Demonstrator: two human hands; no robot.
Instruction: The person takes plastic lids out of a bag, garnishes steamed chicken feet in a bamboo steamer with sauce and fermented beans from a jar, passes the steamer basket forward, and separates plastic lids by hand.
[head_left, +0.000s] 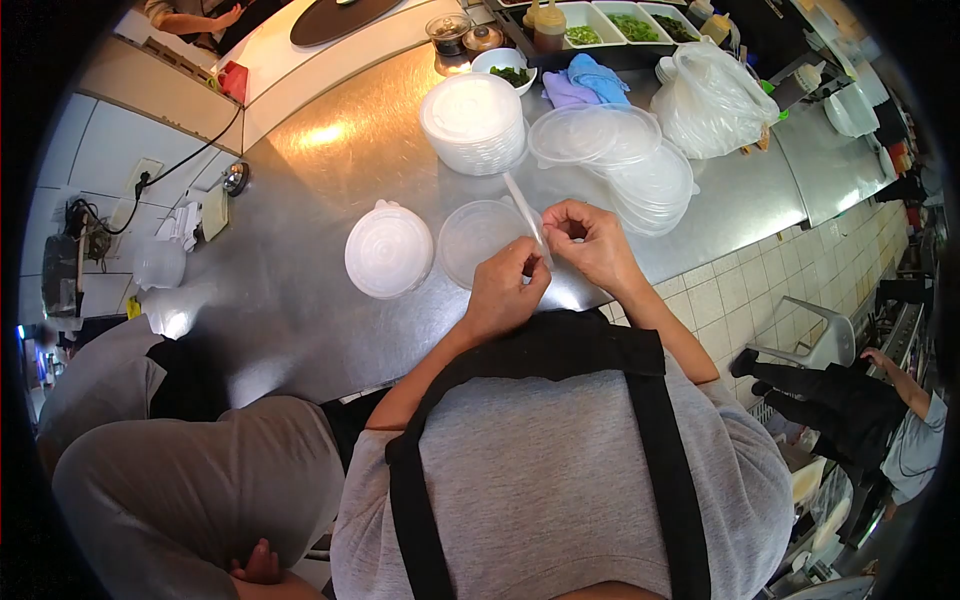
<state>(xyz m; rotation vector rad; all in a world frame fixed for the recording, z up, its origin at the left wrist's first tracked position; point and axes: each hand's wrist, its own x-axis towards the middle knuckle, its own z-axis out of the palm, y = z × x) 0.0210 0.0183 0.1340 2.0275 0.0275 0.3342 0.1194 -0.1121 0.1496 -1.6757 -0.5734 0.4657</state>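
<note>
My left hand and my right hand are close together over the near part of the steel counter, fingers pinched. Between them stands a translucent plastic lid, seen edge-on and tilted. Just beyond my left hand, another round translucent lid lies flat. Left of it is a round white tub with a small tab on its rim. A tall stack of round white lids or shallow tubs stands behind. Fanned, overlapping clear lids lie to the right of my hands.
Farther back are a bowl of greens, blue and purple cloths, a white plastic bag and trays of chopped greens. A person's leg is close on my left. Another person stands at right near a chair.
</note>
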